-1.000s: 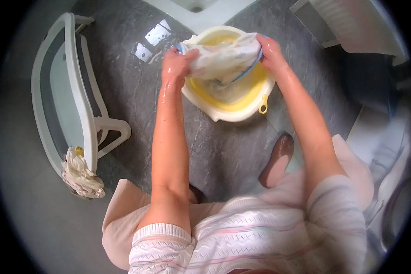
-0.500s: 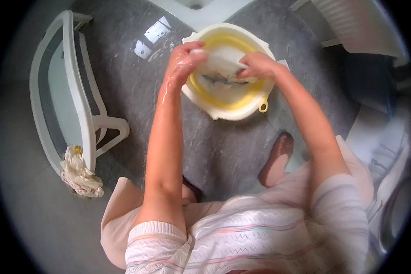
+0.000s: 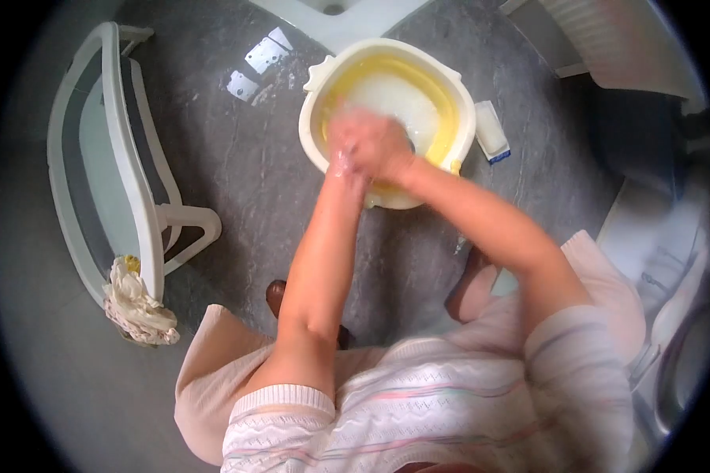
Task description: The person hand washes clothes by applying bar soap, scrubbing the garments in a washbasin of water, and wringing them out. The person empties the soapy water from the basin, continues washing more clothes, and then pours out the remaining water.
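Seen from above, a left hand [image 3: 342, 135] and right hand [image 3: 380, 148] meet, blurred, over the near-left part of a white-rimmed yellow basin [image 3: 466, 124] on grey floor [image 3: 237, 189] (whether they grip anything, I cannot tell), apparently mid-rub, which calls next for firm two-handed pressure above the cloudy water [image 3: 398, 101].

Along the left edge of the floor [image 3: 237, 177], a white-framed tub [image 3: 128, 158], with crumpled pale cloth [image 3: 138, 307] touching its near end. At the far edge, a white tray [image 3: 375, 24] with a drain hole [image 3: 335, 9].
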`<state>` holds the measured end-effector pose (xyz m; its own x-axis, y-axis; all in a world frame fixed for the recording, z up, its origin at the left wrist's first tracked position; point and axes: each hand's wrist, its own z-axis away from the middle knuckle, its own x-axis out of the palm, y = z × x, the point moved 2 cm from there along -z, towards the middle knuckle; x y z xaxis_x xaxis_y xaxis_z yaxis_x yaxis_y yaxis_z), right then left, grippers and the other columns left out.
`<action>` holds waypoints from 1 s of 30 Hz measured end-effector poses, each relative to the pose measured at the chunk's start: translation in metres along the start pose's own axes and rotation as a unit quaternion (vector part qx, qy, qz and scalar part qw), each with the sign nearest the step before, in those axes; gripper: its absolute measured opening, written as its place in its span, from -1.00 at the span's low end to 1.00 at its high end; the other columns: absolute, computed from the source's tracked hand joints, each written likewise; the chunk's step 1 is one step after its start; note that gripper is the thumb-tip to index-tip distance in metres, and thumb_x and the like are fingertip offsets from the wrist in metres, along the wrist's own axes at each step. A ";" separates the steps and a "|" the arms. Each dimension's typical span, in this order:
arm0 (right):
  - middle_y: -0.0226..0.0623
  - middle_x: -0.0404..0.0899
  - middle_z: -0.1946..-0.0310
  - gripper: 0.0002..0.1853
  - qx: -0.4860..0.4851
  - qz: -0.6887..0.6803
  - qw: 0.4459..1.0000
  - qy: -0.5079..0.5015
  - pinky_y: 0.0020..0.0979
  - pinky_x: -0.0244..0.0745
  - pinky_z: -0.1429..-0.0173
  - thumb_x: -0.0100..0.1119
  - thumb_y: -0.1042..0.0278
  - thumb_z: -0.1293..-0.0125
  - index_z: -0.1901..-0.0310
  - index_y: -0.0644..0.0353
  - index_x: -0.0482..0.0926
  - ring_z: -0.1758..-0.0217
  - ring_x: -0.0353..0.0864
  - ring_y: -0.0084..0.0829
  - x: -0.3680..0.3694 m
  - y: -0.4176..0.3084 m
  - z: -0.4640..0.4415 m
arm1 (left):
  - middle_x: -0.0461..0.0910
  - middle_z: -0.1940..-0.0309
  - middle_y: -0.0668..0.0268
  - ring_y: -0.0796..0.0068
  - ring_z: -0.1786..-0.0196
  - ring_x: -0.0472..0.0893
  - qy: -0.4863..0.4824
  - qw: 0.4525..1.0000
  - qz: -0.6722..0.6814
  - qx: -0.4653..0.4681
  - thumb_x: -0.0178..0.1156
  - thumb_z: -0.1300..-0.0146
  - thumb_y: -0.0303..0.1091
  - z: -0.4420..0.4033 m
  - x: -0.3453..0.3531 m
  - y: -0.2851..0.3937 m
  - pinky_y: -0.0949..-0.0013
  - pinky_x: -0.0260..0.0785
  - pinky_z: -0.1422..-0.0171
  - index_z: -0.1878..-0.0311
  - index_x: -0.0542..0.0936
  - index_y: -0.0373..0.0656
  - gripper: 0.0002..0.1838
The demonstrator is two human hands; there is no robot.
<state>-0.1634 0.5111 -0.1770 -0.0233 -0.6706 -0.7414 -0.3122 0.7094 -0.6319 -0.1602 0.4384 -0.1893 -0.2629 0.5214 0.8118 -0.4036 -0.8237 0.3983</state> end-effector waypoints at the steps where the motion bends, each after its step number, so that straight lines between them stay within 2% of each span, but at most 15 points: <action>1: -0.19 0.56 0.36 -0.74 -0.040 0.097 0.994 -0.044 -0.24 0.48 0.18 0.04 0.12 -0.14 0.26 0.11 0.50 0.27 0.56 -0.17 -0.024 -0.008 -0.009 | 0.51 0.36 0.33 0.42 0.34 0.50 0.071 0.997 -0.027 0.033 -0.08 -0.29 -0.28 0.011 0.016 0.000 0.35 0.37 0.28 0.33 0.46 -0.12 -0.82; 4: -0.18 0.57 0.33 -0.74 0.092 0.164 0.973 -0.137 -0.19 0.47 0.15 -0.03 0.07 -0.15 0.33 0.07 0.50 0.20 0.55 -0.12 -0.040 -0.006 -0.021 | 0.51 0.37 0.31 0.42 0.35 0.51 0.175 0.982 -0.039 -0.066 -0.08 -0.28 -0.26 -0.017 -0.008 -0.026 0.33 0.37 0.30 0.32 0.46 -0.12 -0.81; 5: -0.16 0.57 0.32 -0.72 0.131 0.123 0.978 -0.106 -0.19 0.46 0.14 -0.09 0.08 -0.19 0.32 0.07 0.52 0.22 0.56 -0.10 -0.030 -0.001 -0.017 | 0.51 0.34 0.30 0.41 0.30 0.51 0.070 0.964 -0.257 -0.017 -0.09 -0.28 -0.28 -0.031 -0.024 -0.029 0.33 0.38 0.24 0.29 0.46 -0.11 -0.83; 6: -0.15 0.56 0.37 -0.74 0.095 0.104 0.987 -0.077 -0.18 0.45 0.19 -0.07 0.11 -0.18 0.35 0.09 0.52 0.27 0.55 -0.08 -0.031 -0.012 -0.018 | 0.52 0.31 0.30 0.40 0.26 0.52 -0.038 0.886 -0.460 0.039 -0.09 -0.28 -0.30 -0.045 -0.049 -0.028 0.33 0.39 0.18 0.26 0.47 -0.10 -0.84; 8: -0.14 0.52 0.46 -0.79 0.026 0.060 0.998 -0.021 -0.16 0.42 0.29 -0.04 0.18 -0.15 0.40 0.12 0.50 0.36 0.52 -0.06 -0.030 -0.051 0.000 | 0.52 0.27 0.30 0.39 0.21 0.53 -0.128 0.840 -0.523 0.065 -0.09 -0.29 -0.31 -0.052 -0.076 -0.027 0.33 0.40 0.12 0.22 0.47 -0.10 -0.84; 9: -0.12 0.53 0.46 -0.76 0.044 0.045 0.998 -0.011 -0.15 0.42 0.28 -0.06 0.16 -0.17 0.39 0.13 0.51 0.36 0.52 -0.05 -0.027 -0.045 0.003 | 0.53 0.26 0.30 0.39 0.20 0.53 -0.114 0.910 -0.396 0.038 -0.10 -0.30 -0.30 -0.052 -0.084 -0.029 0.33 0.40 0.10 0.22 0.47 -0.11 -0.83; 12: -0.07 0.57 0.34 -0.58 0.196 0.017 0.980 -0.017 -0.12 0.41 0.12 -0.18 -0.03 -0.27 0.24 0.15 0.55 0.24 0.55 -0.05 -0.017 0.029 -0.006 | 0.52 0.25 0.30 0.41 0.21 0.52 0.056 0.941 -0.329 0.054 -0.02 -0.28 -0.29 -0.018 -0.003 -0.001 0.33 0.40 0.12 0.16 0.47 -0.18 -0.80; 13: -0.04 0.56 0.34 -0.58 0.324 -0.041 0.943 -0.068 -0.14 0.40 0.10 -0.12 -0.04 -0.25 0.23 0.18 0.55 0.21 0.54 -0.09 -0.033 0.044 -0.010 | 0.52 0.25 0.29 0.40 0.21 0.52 0.120 0.964 -0.234 0.040 0.02 -0.26 -0.29 -0.011 0.026 0.008 0.32 0.40 0.12 0.13 0.46 -0.20 -0.79; 14: -0.05 0.56 0.33 -0.59 0.335 -0.042 0.940 -0.050 -0.14 0.40 0.10 -0.10 -0.04 -0.25 0.23 0.17 0.54 0.21 0.54 -0.08 -0.040 0.053 -0.012 | 0.52 0.25 0.29 0.39 0.21 0.52 0.183 0.973 -0.138 0.025 0.05 -0.25 -0.29 -0.005 0.042 0.015 0.32 0.40 0.12 0.11 0.46 -0.21 -0.77; 16: -0.06 0.56 0.31 -0.61 0.356 -0.042 0.933 -0.015 -0.15 0.40 0.10 -0.07 -0.03 -0.23 0.22 0.15 0.53 0.22 0.53 -0.08 -0.049 0.063 -0.013 | 0.52 0.24 0.28 0.38 0.20 0.53 0.163 0.949 -0.270 -0.004 0.13 -0.19 -0.29 -0.011 0.038 0.038 0.31 0.40 0.11 0.05 0.45 -0.22 -0.70; 18: -0.08 0.56 0.31 -0.65 0.198 0.075 0.974 0.080 -0.13 0.42 0.13 -0.06 0.02 -0.24 0.23 0.15 0.50 0.24 0.54 -0.08 -0.032 0.063 0.006 | 0.53 0.22 0.25 0.37 0.19 0.53 0.110 0.898 -0.424 0.051 0.13 -0.17 -0.29 -0.019 0.024 0.042 0.30 0.39 0.10 0.04 0.45 -0.22 -0.68; 19: -0.09 0.56 0.31 -0.67 0.117 0.133 0.976 0.127 -0.13 0.42 0.15 -0.06 0.04 -0.24 0.24 0.15 0.48 0.24 0.54 -0.08 -0.025 0.060 0.016 | 0.54 0.19 0.21 0.36 0.17 0.54 0.089 0.787 -0.595 0.138 0.14 -0.13 -0.30 -0.025 0.003 0.030 0.31 0.37 0.09 0.01 0.43 -0.23 -0.64; 22: -0.09 0.56 0.31 -0.69 0.165 0.155 0.964 -0.142 -0.10 0.42 0.14 -0.02 0.07 -0.21 0.19 0.15 0.46 0.23 0.56 -0.13 -0.018 0.049 0.025 | 0.53 0.16 0.17 0.36 0.14 0.53 0.032 0.640 -0.767 0.023 0.14 -0.11 -0.27 -0.025 -0.009 0.001 0.33 0.35 0.05 -0.01 0.42 -0.25 -0.59; 26: -0.08 0.57 0.36 -0.73 0.390 -0.072 0.915 -0.070 -0.11 0.42 0.14 -0.02 0.15 -0.15 0.22 0.12 0.49 0.25 0.55 -0.08 -0.027 0.060 0.002 | 0.56 0.30 0.21 0.33 0.22 0.54 0.065 0.925 -0.374 -0.011 0.03 -0.23 -0.13 -0.046 -0.030 -0.010 0.32 0.37 0.08 0.04 0.46 -0.21 -0.63; 30: -0.07 0.55 0.44 -0.77 0.089 -0.043 0.995 -0.003 -0.17 0.43 0.19 0.01 0.16 -0.12 0.43 0.14 0.53 0.34 0.55 -0.08 -0.013 -0.030 0.005 | 0.54 0.23 0.19 0.36 0.21 0.53 0.036 0.981 -0.032 -0.189 -0.08 -0.30 -0.08 -0.052 -0.044 -0.004 0.32 0.39 0.12 0.11 0.49 -0.15 -0.65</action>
<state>-0.1491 0.4990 -0.1497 0.0023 -0.7292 -0.6843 -0.1405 0.6773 -0.7222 -0.1921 0.4307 -0.2486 -0.2819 0.5949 0.7528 -0.7144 -0.6538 0.2492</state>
